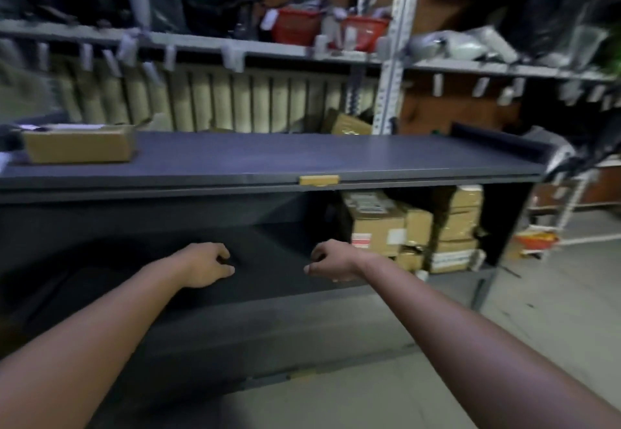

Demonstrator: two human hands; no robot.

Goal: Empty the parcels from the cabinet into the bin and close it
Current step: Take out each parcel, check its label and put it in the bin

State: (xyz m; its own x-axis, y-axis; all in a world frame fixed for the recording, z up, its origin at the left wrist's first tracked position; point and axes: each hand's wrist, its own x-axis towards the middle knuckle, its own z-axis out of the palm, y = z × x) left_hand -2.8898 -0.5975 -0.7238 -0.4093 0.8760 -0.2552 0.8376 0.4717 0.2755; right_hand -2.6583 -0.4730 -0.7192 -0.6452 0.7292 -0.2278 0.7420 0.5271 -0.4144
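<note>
The parcels [416, 230] are stacked at the right end of the dark cabinet [255, 173], under its top near the right wall, well apart from both hands and to the right of the right hand [331, 260]. The stack stands upright, labels facing outward. Both forearms reach forward into the open cabinet front, palms down. The left hand [205, 265] has its fingers curled inward, and the right hand's fingers are curled too; neither seems to hold anything, though the dark interior blurs this. One brown box [79, 143] lies lengthwise along the cabinet top's left end.
</note>
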